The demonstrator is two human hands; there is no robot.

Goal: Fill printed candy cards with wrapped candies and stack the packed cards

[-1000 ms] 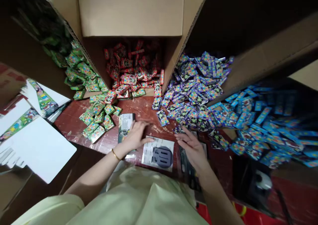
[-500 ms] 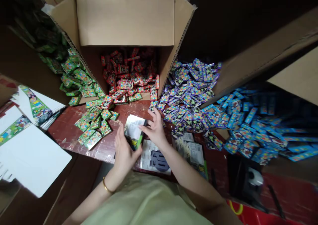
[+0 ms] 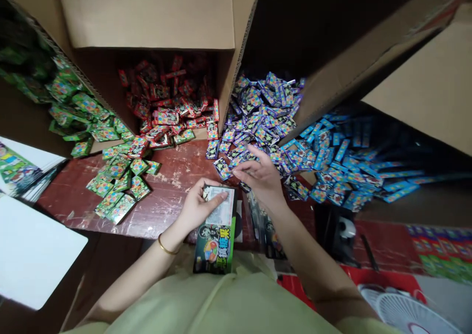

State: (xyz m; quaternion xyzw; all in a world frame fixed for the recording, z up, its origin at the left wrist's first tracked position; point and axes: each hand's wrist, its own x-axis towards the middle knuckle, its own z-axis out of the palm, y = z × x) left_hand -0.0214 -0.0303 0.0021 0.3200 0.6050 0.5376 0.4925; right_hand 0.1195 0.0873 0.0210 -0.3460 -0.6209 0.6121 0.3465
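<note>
Dark red, scuffed desk [image 3: 173, 176] runs across the view, dim room behind. Open brown cardboard box [image 3: 153, 16] at its back, more cardboard to either side. Heap of small blue packets [image 3: 346, 171] at right; heap of small purple packets [image 3: 263, 115] spills forward beside it; small red packets [image 3: 162, 115] lie in and at the mouth of the open box. Left: blank white rounded-corner card [image 3: 37, 250], then a loose group of small green packets [image 3: 120, 186] on the desk. White round fan grille [image 3: 409, 314], lower right. Flat black-and-green printed carton [image 3: 216, 248] sits in the left hand [image 3: 202, 205], tilted in front of the torso: hand partly closed round its upper left edge, thumb on the white paper label [image 3: 220, 211]. Right hand [image 3: 263, 181] near the purple heap's front, apart from the carton; index finger extended, others bent towards thumb, cannot tell whether it holds anything.
</note>
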